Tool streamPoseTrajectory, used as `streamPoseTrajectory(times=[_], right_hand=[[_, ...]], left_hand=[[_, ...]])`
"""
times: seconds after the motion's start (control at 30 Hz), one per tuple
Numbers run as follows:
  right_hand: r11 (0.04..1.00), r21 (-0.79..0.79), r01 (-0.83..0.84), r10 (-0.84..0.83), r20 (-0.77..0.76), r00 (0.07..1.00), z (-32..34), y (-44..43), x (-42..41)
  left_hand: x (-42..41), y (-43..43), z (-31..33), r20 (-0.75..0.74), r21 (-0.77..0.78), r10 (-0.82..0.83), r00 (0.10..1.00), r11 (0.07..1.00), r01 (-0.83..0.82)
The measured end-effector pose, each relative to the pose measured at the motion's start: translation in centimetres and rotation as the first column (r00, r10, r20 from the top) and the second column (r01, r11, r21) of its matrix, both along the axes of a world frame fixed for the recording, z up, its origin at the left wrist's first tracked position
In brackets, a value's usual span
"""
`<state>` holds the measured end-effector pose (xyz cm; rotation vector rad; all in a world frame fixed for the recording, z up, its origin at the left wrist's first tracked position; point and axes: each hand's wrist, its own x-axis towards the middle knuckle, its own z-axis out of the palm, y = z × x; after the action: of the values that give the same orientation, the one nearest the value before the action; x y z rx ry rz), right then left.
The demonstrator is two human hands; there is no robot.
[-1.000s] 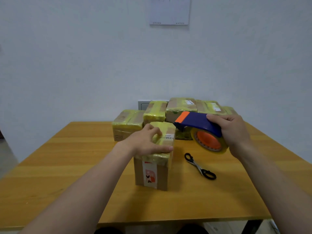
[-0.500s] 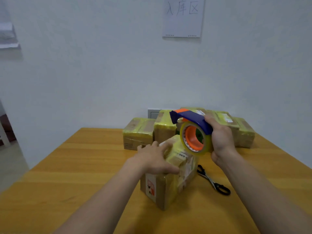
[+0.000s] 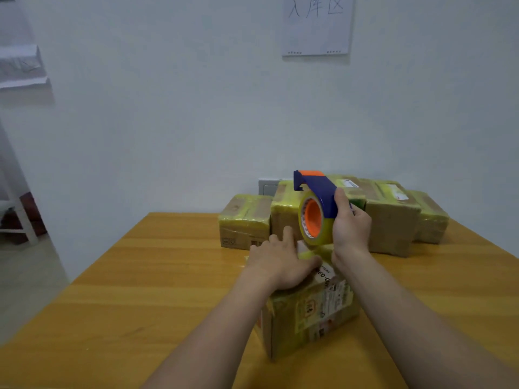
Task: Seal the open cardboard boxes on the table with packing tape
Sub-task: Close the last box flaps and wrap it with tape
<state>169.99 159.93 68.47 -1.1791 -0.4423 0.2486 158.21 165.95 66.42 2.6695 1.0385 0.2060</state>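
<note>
A small cardboard box (image 3: 311, 313), partly wrapped in yellowish tape and bearing labels, sits on the wooden table (image 3: 140, 290) in front of me. My left hand (image 3: 280, 262) lies on its top at the far end, fingers spread and pressing down. My right hand (image 3: 351, 226) grips a blue and orange tape dispenser (image 3: 314, 209) with a clear tape roll, held upright just above the box's far end, next to my left fingers.
Several taped cardboard boxes (image 3: 390, 217) stand in a row at the table's far edge against the white wall. A paper sign (image 3: 317, 23) hangs on the wall above. A white frame (image 3: 19, 217) stands on the floor at the left.
The box has been turned and now lies closer to me. The dispenser has swung upright and come down to the box's far end beside my left hand. The scissors are out of sight.
</note>
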Motion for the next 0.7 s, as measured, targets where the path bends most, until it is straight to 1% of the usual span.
streamPoseTrajectory(times=[0.1,0.2,0.27,0.4,0.47,0.53,0.57,0.6,0.63,0.67,0.7], right_hand=[[1.0,0.002,0.011,-0.011,0.016,1.0,-1.1,-0.1,-0.1],[1.0,-0.026,0.005,-0.004,0.067,0.998,-1.2,-0.3,-0.3],[1.0,-0.028,0.013,-0.011,0.074,0.997,-1.1,-0.6,-0.4],[1.0,-0.008,0.016,-0.016,0.076,0.997,-1.3,-0.9,-0.2],[1.0,-0.01,0.008,-0.007,0.073,0.997,-1.3,-0.9,-0.1],[1.0,-0.013,0.001,0.0,0.07,0.998,-1.3,-0.8,-0.1],[1.0,-0.017,0.001,0.001,0.073,0.997,-1.2,-0.8,-0.2],[1.0,-0.027,-0.002,0.004,0.082,0.997,-1.3,-0.8,-0.2],[0.999,-0.038,-0.006,0.009,0.088,0.996,-1.3,-0.9,-0.2],[0.999,-0.045,-0.011,0.015,0.088,0.996,-1.4,-0.9,-0.2],[0.999,-0.049,-0.016,0.02,0.083,0.996,-1.5,-0.9,-0.2]], left_hand=[[0.2,0.2,0.1,-0.006,-0.024,0.015,1.0,1.0,-0.016],[0.0,-0.4,-0.1,-0.025,0.05,0.003,1.0,0.999,-0.002],[-0.1,-1.1,-0.1,-0.068,0.078,-0.003,0.998,0.997,0.008],[-0.7,-2.1,-0.1,-0.184,0.063,-0.031,0.982,0.997,0.043],[-1.0,-2.5,-0.3,-0.182,0.066,-0.038,0.983,0.997,0.051],[-1.2,-2.5,-0.5,-0.141,0.086,-0.021,0.99,0.996,0.034],[-1.2,-2.4,-0.7,-0.093,0.095,-0.007,0.996,0.995,0.015],[-1.3,-2.3,-0.9,0.014,0.086,0.009,1.0,0.996,-0.011],[-1.5,-2.1,-1.0,0.188,0.052,0.026,0.982,0.998,-0.037],[-1.8,-2.0,-1.3,0.395,-0.01,0.055,0.917,0.998,-0.056],[-2.2,-1.9,-1.5,0.581,-0.095,0.105,0.807,0.994,-0.06]])
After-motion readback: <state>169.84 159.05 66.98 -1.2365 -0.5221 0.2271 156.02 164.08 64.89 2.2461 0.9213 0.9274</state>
